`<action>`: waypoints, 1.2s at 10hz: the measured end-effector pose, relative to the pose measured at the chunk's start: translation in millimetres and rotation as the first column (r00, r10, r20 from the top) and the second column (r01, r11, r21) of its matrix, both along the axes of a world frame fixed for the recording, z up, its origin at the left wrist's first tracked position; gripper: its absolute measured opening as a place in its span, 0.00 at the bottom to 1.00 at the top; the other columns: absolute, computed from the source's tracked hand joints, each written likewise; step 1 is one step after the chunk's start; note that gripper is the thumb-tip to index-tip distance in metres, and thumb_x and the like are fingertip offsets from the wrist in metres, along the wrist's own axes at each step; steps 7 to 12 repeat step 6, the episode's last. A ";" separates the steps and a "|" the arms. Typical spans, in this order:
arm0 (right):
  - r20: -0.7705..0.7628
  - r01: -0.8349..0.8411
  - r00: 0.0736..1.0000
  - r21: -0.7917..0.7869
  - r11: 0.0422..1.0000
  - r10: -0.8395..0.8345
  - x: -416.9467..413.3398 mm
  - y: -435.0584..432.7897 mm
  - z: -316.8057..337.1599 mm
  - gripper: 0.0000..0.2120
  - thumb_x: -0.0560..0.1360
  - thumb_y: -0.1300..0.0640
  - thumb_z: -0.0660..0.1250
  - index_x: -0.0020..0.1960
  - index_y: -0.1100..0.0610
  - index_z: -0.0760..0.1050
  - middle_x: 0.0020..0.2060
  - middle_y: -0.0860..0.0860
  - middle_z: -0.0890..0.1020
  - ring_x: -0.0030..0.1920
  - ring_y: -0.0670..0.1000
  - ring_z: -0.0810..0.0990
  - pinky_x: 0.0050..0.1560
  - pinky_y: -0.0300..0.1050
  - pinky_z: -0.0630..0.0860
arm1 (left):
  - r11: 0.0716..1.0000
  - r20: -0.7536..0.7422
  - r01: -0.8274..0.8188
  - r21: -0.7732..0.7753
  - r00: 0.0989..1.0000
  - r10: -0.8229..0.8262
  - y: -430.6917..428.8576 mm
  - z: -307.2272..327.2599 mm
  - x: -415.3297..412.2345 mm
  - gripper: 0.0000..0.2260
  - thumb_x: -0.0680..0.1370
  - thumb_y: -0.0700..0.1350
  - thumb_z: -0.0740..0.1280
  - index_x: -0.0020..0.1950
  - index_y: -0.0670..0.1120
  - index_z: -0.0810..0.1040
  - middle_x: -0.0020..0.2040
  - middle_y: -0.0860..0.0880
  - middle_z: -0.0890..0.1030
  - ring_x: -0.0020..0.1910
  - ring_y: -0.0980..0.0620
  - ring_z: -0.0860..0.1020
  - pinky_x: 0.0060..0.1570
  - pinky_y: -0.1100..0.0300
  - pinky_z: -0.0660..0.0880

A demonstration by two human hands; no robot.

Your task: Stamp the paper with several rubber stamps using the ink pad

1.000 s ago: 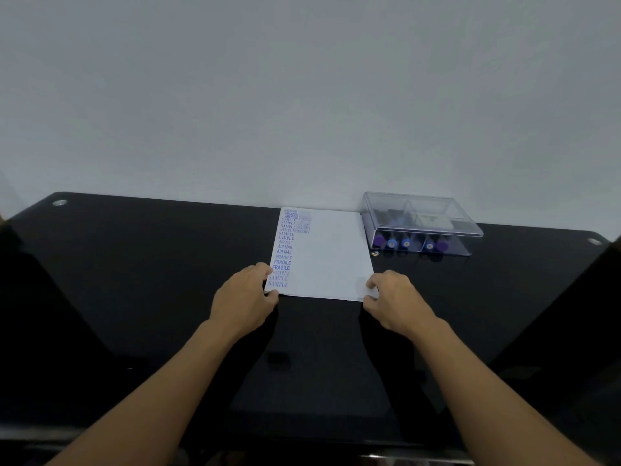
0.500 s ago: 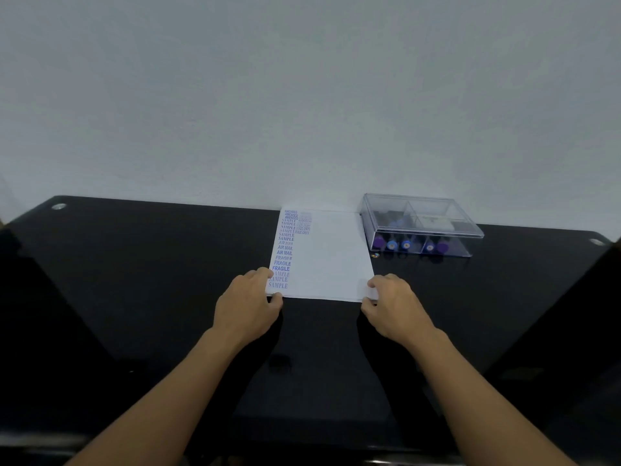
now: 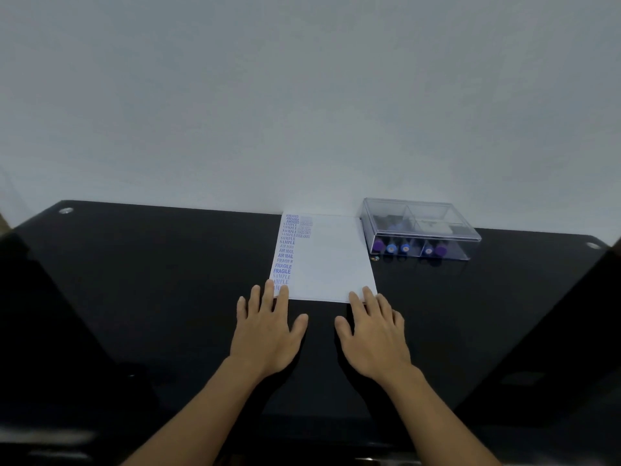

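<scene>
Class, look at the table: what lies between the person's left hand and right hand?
Only bare black table lies between the left hand and right hand, in the head view; the paper starts just beyond.

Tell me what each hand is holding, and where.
Nothing is gripped: left hand and right hand lie flat, straight fingertips resting on near corners of the paper.

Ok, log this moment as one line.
left hand: open, touching paper near-left corner | right hand: open, near-right corner | stamp box: closed | stamps: inside
</scene>
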State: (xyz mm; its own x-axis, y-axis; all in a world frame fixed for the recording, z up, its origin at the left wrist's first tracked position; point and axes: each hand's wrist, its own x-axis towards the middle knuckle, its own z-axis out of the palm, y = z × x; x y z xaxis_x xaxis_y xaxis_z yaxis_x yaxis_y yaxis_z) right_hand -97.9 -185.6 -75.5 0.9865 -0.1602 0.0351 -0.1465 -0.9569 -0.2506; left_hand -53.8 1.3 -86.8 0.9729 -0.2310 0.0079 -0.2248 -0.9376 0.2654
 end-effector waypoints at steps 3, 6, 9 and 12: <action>-0.008 0.007 1.000 -0.003 1.000 -0.007 -3.4 0.7 -3.6 0.30 0.83 0.39 0.47 0.81 0.49 0.50 0.81 0.51 0.49 0.80 0.54 0.45 0.78 0.56 0.47 | 1.000 0.014 0.003 0.004 1.000 -0.003 1.4 -4.1 -3.0 0.33 0.82 0.64 0.45 0.83 0.50 0.44 0.82 0.47 0.41 0.81 0.45 0.39 0.78 0.45 0.39; -0.069 0.021 0.997 -0.012 1.000 -0.022 -8.6 6.8 6.3 0.31 0.82 0.38 0.45 0.82 0.48 0.47 0.81 0.49 0.46 0.80 0.53 0.42 0.78 0.55 0.45 | 1.000 -0.013 -0.011 0.029 1.000 0.011 0.0 -5.7 -6.1 0.46 0.67 0.69 0.29 0.83 0.51 0.44 0.82 0.48 0.41 0.81 0.46 0.39 0.78 0.46 0.39; -0.069 0.021 0.997 -0.012 1.000 -0.022 -8.6 6.8 6.3 0.31 0.82 0.38 0.45 0.82 0.48 0.47 0.81 0.49 0.46 0.80 0.53 0.42 0.78 0.55 0.45 | 1.000 -0.013 -0.011 0.029 1.000 0.011 0.0 -5.7 -6.1 0.46 0.67 0.69 0.29 0.83 0.51 0.44 0.82 0.48 0.41 0.81 0.46 0.39 0.78 0.46 0.39; -0.069 0.021 0.997 -0.012 1.000 -0.022 -8.6 6.8 6.3 0.31 0.82 0.38 0.45 0.82 0.48 0.47 0.81 0.49 0.46 0.80 0.53 0.42 0.78 0.55 0.45 | 1.000 -0.013 -0.011 0.029 1.000 0.011 0.0 -5.7 -6.1 0.46 0.67 0.69 0.29 0.83 0.51 0.44 0.82 0.48 0.41 0.81 0.46 0.39 0.78 0.46 0.39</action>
